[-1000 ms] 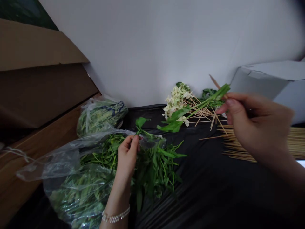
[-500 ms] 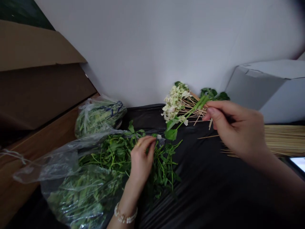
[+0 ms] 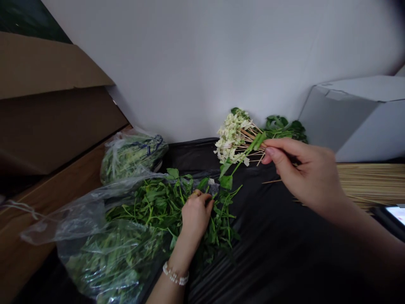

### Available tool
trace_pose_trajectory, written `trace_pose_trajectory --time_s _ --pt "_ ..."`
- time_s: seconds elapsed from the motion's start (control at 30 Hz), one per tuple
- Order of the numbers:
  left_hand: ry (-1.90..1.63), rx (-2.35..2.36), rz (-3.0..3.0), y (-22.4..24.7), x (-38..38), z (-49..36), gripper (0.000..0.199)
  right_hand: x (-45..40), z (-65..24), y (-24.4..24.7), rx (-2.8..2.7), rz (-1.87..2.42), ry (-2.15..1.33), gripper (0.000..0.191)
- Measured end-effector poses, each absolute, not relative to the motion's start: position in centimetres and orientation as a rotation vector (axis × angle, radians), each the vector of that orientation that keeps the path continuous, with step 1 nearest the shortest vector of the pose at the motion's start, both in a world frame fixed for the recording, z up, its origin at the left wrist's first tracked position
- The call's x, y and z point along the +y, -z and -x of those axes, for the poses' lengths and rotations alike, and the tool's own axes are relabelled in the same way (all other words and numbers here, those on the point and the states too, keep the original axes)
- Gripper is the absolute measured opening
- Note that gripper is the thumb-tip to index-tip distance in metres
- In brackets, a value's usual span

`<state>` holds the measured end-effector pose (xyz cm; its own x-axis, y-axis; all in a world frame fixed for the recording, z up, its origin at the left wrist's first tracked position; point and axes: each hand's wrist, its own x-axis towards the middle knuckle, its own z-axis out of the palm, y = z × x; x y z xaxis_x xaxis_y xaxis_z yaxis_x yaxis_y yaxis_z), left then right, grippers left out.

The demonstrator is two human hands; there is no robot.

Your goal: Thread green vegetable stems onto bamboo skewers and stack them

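My right hand (image 3: pixel 303 171) is closed in a pinch on a bamboo skewer (image 3: pixel 248 134) with folded green stems (image 3: pixel 258 141) threaded on it. A leaf on a long stem (image 3: pixel 225 182) hangs down from these stems. Behind it lies a bunch of skewers with pale, frilly leaf pieces (image 3: pixel 230 135) on their ends. My left hand (image 3: pixel 196 213) is down in a heap of loose leafy greens (image 3: pixel 155 200), its fingers curled together and the fingertips hidden among the leaves. The heap spills from a clear plastic bag (image 3: pixel 82 223).
A second bag of greens (image 3: pixel 133 154) stands at the back left beside a cardboard box (image 3: pixel 47 71). More skewered greens (image 3: pixel 283 126) lie near a white box (image 3: pixel 351 118). Bare skewers (image 3: pixel 373 181) and a phone (image 3: pixel 390 213) are at the right. Black plastic sheeting (image 3: pixel 268 249) covers the surface.
My left hand has moved slightly right and down into the leaves, its fingers curling in. My right hand has shifted a little left with the skewer and threaded stems.
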<state>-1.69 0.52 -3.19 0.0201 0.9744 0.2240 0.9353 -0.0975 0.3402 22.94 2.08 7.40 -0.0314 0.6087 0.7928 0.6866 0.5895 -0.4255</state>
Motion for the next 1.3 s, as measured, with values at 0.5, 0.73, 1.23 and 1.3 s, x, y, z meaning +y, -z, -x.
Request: trace_pose_trajectory --time_s 0.5,0.73,1.23,1.3 --pt "-1.662 1.093 -1.005 -1.0 -0.1 2.4 0.025 1.4 -21.7 -6.6 -1.97 0.923 -0.069 0.018" --pt "-1.631 1.057 -0.922 -1.0 -0.2 1.9 0.024 0.9 -20.1 -5.0 -2.234 0.941 -0.165 0.023" --pt "-1.585 1.11 -0.888 -1.0 -0.4 1.8 0.027 1.0 -19.5 -4.1 -2.263 0.964 -0.183 0.025" --pt "-1.58 1.122 -0.904 -1.0 -0.4 1.8 0.027 0.9 -19.4 -4.0 -2.262 0.967 -0.177 0.025"
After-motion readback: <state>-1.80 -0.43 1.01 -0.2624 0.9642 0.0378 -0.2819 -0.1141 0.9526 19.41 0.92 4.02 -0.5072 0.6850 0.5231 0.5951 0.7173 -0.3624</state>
